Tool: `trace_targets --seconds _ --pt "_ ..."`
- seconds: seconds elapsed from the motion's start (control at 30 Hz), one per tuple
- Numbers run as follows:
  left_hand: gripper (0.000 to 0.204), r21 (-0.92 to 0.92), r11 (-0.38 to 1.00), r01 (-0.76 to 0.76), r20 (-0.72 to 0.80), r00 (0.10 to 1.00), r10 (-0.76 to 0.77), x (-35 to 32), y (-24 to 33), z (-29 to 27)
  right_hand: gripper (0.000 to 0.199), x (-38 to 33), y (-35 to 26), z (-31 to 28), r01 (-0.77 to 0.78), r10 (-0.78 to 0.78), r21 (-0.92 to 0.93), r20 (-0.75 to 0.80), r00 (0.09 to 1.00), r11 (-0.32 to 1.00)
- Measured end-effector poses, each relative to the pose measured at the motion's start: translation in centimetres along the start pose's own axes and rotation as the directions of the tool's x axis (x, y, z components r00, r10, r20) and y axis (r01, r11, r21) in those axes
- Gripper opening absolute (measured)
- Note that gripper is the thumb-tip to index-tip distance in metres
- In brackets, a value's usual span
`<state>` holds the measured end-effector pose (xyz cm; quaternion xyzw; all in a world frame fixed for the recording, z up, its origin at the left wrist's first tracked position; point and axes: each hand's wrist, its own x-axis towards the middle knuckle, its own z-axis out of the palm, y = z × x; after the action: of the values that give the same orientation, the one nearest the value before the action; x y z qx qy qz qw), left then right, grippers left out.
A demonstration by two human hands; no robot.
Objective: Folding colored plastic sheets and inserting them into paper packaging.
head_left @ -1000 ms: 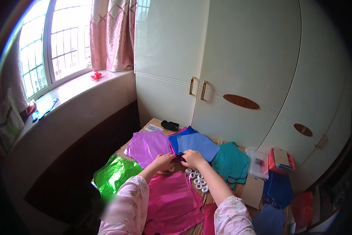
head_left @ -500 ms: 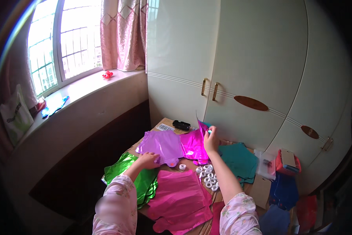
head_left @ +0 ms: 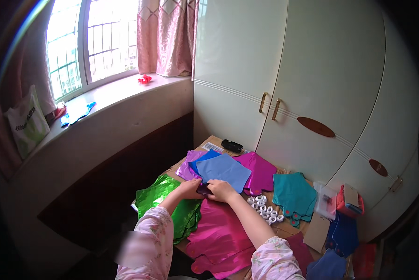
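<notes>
My left hand (head_left: 189,189) and my right hand (head_left: 221,190) are close together at the middle of the cardboard-topped table, fingers closed. Between them is a dark purple end (head_left: 203,189) of foil, at the near edge of a blue-grey foil sheet (head_left: 225,171). That sheet lies over a bright blue sheet (head_left: 201,161) and a lilac sheet (head_left: 186,169). Under my left forearm lies a green foil stack (head_left: 160,191). A dark pink stack (head_left: 223,233) spreads nearer to me, and a magenta one (head_left: 260,170) lies behind my right hand.
Several white ribbon rolls (head_left: 265,210) lie right of my right hand. Beyond are a teal stack (head_left: 293,193), a clear plastic box (head_left: 326,200) and a red container (head_left: 349,200). A black object (head_left: 232,146) sits at the back by the wardrobe (head_left: 326,79).
My right hand has come down and left to meet my left hand. Blue-grey and blue sheets now cover much of the lilac one. The view has shifted left.
</notes>
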<state>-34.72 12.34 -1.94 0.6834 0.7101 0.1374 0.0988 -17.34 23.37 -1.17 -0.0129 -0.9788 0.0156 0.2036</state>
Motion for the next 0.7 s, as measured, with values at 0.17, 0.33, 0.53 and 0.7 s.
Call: trace_targets --seconds 0.17,0.33,0.53,0.7 --pt "0.092 -0.080 0.997 0.016 0.046 0.999 -0.012 0.0 0.2 0.1 0.022 -1.1 1.0 1.5 -0.004 0.004 0.011 0.012 1.000 1.000" --pt "0.094 0.007 0.998 0.057 -0.123 0.991 -0.056 -1.8 1.4 -0.8 0.022 -0.4 1.1 2.9 -0.410 0.461 0.286 -0.140 0.876 0.866" --pt "0.085 0.270 0.963 -0.001 -0.199 0.978 0.057 -9.0 6.1 -6.6 0.028 0.9 1.5 2.0 -0.710 0.772 0.440 0.058 0.633 0.550" --pt "0.082 0.181 0.982 -0.062 0.092 0.995 0.046 -20.0 6.1 -8.9 0.025 -1.7 4.8 0.6 -0.593 0.792 0.549 -0.249 0.557 0.589"
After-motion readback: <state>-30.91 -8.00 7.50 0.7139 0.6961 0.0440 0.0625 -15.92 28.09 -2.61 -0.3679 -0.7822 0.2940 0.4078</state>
